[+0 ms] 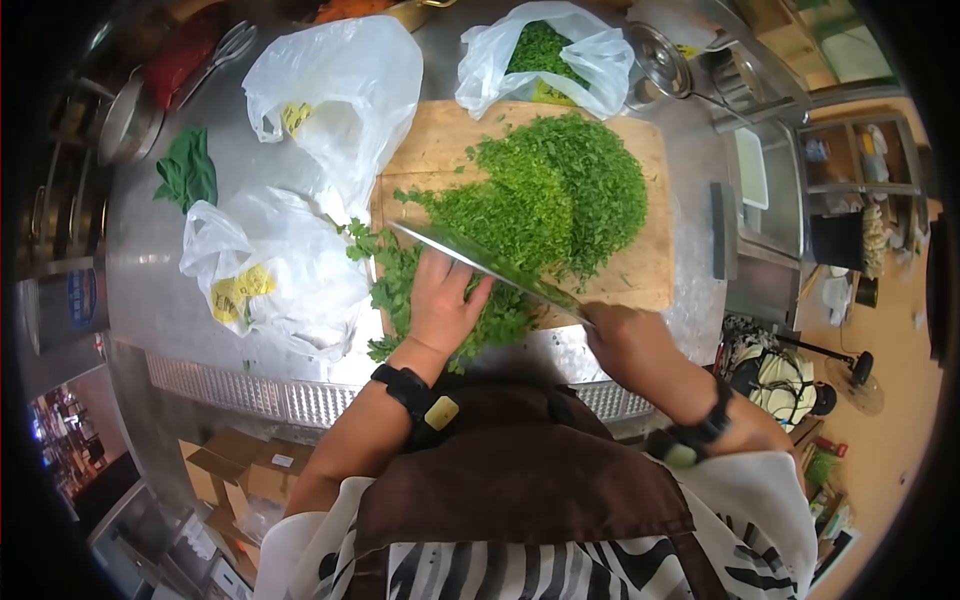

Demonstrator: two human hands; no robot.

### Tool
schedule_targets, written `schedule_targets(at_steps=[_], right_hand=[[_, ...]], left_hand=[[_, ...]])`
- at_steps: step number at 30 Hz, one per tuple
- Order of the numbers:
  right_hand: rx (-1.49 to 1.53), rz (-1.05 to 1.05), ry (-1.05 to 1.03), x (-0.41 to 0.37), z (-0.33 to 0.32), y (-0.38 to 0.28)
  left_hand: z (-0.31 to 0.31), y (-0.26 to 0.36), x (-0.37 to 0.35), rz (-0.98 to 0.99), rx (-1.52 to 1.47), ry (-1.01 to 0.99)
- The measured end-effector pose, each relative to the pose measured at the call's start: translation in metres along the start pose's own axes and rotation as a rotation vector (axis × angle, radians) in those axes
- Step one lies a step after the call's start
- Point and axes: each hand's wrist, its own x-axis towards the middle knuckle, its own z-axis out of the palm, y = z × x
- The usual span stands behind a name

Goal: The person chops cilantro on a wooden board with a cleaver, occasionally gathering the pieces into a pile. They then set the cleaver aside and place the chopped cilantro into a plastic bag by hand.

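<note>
My right hand (628,345) grips the handle of a large kitchen knife (485,264), its long blade slanting up to the left over a wooden cutting board (655,285). Just below the blade, my left hand (440,308) presses down with curled fingers on a bunch of leafy green herbs, like parsley or cilantro (393,285). Part of that bunch is hidden under the hand. Beyond the blade spreads a large heap of finely chopped herbs (560,195), covering much of the board.
White plastic bags (335,85) lie left of the board, one crumpled (290,300). Another bag (480,75) behind it holds chopped greens. A green cloth (188,168) and a metal bowl (130,125) are far left. The steel table's perforated front edge (310,402) runs before me.
</note>
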Motion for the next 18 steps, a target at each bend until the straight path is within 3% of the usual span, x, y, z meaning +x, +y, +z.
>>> schedule_targets(at_steps=[3, 8, 15, 18], right_hand=[[0.018, -0.017, 0.042, 0.035, 0.036, 0.004], [0.104, -0.068, 0.167, 0.041, 0.026, 0.006], [-0.006, 0.013, 0.020, -0.024, -0.043, -0.016], [-0.001, 0.025, -0.035, -0.021, -0.034, -0.014]], left_hand=[[0.003, -0.001, -0.004, -0.001, -0.029, -0.001], [0.004, -0.003, 0.001, 0.042, -0.024, 0.030], [0.001, 0.000, 0.000, 0.046, -0.016, 0.037], [0.001, -0.002, -0.002, 0.033, 0.006, 0.027]])
